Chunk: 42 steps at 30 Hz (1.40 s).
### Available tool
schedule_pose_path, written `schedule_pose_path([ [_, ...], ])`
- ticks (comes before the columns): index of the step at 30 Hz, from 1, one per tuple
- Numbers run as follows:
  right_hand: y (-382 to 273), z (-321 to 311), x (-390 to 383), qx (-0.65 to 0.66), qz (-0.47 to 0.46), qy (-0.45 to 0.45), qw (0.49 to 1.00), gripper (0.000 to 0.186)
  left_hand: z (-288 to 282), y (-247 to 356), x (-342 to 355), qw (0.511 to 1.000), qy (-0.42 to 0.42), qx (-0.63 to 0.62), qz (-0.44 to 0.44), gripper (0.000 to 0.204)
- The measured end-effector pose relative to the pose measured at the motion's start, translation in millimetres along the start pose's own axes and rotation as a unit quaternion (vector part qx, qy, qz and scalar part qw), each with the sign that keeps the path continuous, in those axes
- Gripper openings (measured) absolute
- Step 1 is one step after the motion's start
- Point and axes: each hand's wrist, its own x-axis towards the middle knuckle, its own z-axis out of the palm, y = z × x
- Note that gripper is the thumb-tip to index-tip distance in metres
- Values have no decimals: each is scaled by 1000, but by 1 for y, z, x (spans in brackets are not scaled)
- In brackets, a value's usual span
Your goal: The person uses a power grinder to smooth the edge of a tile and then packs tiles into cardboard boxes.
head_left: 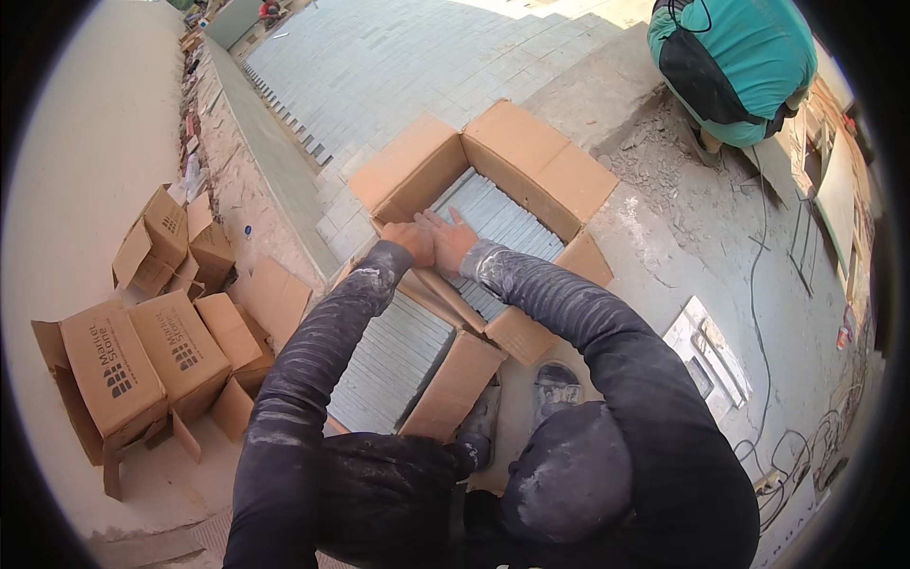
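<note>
An open cardboard box (540, 152) stands in front of me with its flaps folded out. Thin grey stone tiles (502, 216) are packed on edge inside it in a tight row. My left hand (413, 243) is closed at the box's near left wall; whatever is in its fingers is hidden. Right against it, my right hand (449, 239) reaches over the same wall with fingers stretched out above the tiles' left end. A second open box (455, 379), nearer to me and partly under my arms, also holds grey tiles (389, 360) on edge.
Emptied cardboard boxes (142, 356) lie at the left by a pale wall. Ahead spreads grey paving (379, 76). A person in a teal top (749, 66) bends down at the far right near rubble (645, 142). A cable (758, 256) and a white board (706, 356) lie on the right.
</note>
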Motion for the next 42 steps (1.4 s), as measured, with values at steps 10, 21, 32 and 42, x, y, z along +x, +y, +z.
schedule_pose_path([
  [10,-6,-23,15,9,36,-51,998,66,-20,-16,25,994,-105,-11,37,38],
  [21,8,-94,-28,83,75,-17,994,48,-4,-13,15,999,-35,-12,-35,47],
  [32,86,-137,-91,-72,183,181,964,59,-97,-12,70,960,99,-221,139,32],
  [42,55,-174,-89,99,361,0,927,56,-205,-41,-162,873,63,-481,46,38],
])
